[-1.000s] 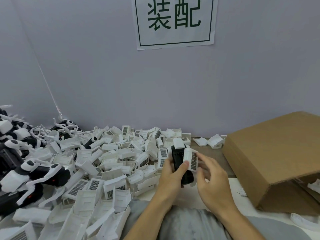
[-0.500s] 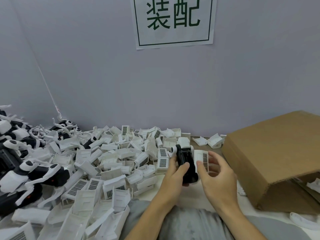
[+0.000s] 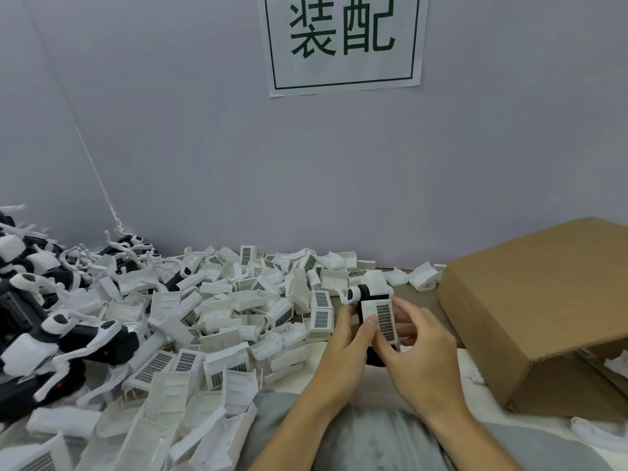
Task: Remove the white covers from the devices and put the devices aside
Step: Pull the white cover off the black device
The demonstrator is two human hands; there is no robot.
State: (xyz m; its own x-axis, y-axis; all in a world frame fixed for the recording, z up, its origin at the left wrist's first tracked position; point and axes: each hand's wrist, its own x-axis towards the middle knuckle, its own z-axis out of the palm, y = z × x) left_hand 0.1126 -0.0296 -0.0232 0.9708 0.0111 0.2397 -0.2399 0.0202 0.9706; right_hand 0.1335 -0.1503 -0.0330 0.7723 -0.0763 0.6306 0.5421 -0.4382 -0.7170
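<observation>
Left hand (image 3: 346,338) grips the device (image 3: 365,295), thumb pressed on the white cover (image 3: 382,319). Right hand (image 3: 419,348) holds the cover's right edge, fingers curled round it. Both held above the tabletop (image 3: 419,300). Left of grip: pile of covers (image 3: 217,321), then devices (image 3: 51,331). Right: carton (image 3: 543,311).
</observation>
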